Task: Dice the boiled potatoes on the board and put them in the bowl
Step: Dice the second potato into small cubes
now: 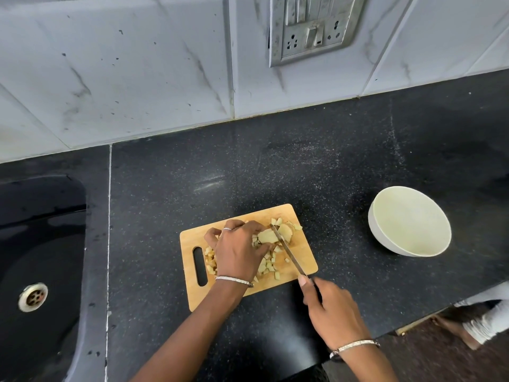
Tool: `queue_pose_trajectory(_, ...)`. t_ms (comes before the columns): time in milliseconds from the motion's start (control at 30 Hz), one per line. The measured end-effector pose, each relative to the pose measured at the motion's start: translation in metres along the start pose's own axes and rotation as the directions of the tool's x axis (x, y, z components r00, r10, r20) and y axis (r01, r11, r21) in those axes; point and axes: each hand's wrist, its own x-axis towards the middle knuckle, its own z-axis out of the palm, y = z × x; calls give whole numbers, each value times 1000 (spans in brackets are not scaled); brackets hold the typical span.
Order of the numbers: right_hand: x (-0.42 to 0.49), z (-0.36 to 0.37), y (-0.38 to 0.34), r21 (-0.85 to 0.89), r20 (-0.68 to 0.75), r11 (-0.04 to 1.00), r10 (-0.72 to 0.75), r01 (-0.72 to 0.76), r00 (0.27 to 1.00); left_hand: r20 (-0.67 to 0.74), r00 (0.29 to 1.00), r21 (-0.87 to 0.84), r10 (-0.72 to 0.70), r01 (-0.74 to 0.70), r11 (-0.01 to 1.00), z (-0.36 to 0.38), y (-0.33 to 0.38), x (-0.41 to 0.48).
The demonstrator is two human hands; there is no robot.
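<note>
A wooden cutting board (300,245) lies on the black counter. On it sits a pale boiled potato piece (268,236), with several diced cubes (268,267) scattered around. My left hand (238,249) rests over the board and its curled fingertips hold the potato piece from the left. My right hand (330,310) grips the handle of a knife (289,250), forefinger along the spine. The blade cuts into the potato piece at its right side. A white bowl (385,235) stands empty to the right of the board.
A black sink (41,244) with a metal drain (33,296) lies at the left. The tiled wall with a switch and socket plate (314,26) rises behind the counter. The counter's front edge runs at the lower right, with the floor below.
</note>
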Motion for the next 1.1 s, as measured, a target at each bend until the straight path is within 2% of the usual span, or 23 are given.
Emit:
queue_pose_trajectory(333, 1, -2, -13, -23, 46, 1000, -7, 9, 999, 30, 999, 50, 28, -29, 998, 1, 1, -1)
queue_pose_trajectory(667, 4, 9, -18, -10, 17, 1000, -1, 1, 1000, 45, 998, 53, 54, -57, 997, 6, -4, 6)
queue_pose_trajectory(1100, -8, 18, -16, -153, 35, 986, 65, -59, 997, 26, 999, -14, 22, -22, 1000, 8, -7, 4)
